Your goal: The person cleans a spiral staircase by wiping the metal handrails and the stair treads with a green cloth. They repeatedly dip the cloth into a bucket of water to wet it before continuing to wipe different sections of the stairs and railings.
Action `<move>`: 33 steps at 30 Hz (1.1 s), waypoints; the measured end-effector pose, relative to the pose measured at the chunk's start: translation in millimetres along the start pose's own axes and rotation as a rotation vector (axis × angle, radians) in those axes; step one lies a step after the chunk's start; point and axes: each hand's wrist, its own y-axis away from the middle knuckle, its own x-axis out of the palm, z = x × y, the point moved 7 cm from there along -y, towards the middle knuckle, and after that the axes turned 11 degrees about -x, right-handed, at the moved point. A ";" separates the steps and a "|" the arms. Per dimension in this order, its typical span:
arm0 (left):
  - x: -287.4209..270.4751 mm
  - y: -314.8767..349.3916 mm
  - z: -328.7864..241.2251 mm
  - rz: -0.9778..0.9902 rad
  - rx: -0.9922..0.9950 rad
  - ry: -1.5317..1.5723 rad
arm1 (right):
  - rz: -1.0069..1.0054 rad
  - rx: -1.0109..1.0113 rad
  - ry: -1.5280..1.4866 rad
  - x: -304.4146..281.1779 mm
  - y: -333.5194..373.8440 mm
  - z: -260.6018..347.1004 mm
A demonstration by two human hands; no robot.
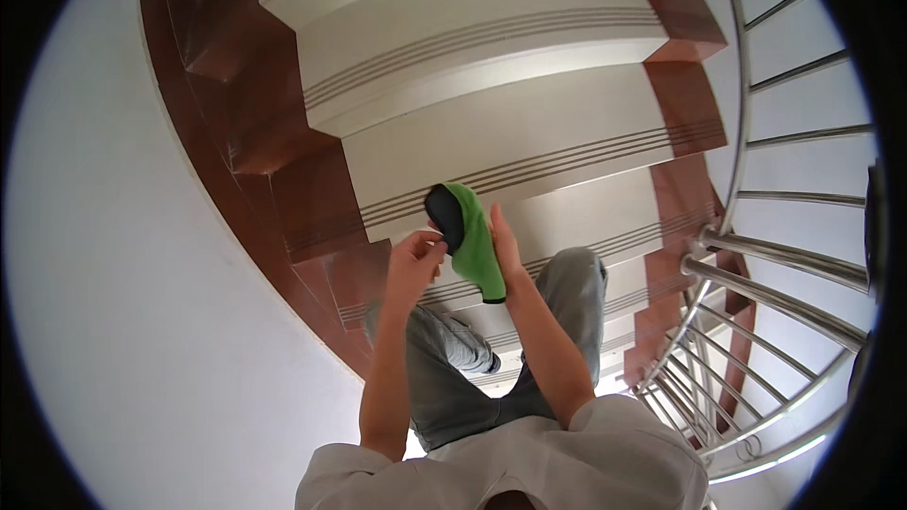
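Note:
A green cloth (480,250) with a dark edge hangs in front of me above the stairs. A smooth black oval piece (444,217) lies against its left side; I cannot tell what it is. My right hand (504,241) supports the cloth from the right, thumb up along it and the other fingers hidden behind. My left hand (416,260) pinches the lower left edge of the black piece between thumb and fingers.
Pale stair treads (510,123) with dark grooved strips rise ahead, bordered by red-brown stone (265,132). A white wall (170,293) runs along the left. On the right curves a metal railing (742,132) with bars. My bent knees (576,293) are below my hands.

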 end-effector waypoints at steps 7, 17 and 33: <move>92.7 114.9 -150.0 -0.199 0.451 -0.269 | -0.347 -0.230 0.211 106.9 64.5 102.4; 194.1 167.1 -377.7 0.032 0.549 0.058 | -0.363 -0.460 0.159 258.1 55.3 329.1; 285.4 -135.0 -655.6 -0.025 -0.046 0.423 | -0.291 -0.487 -0.034 317.5 -205.9 675.6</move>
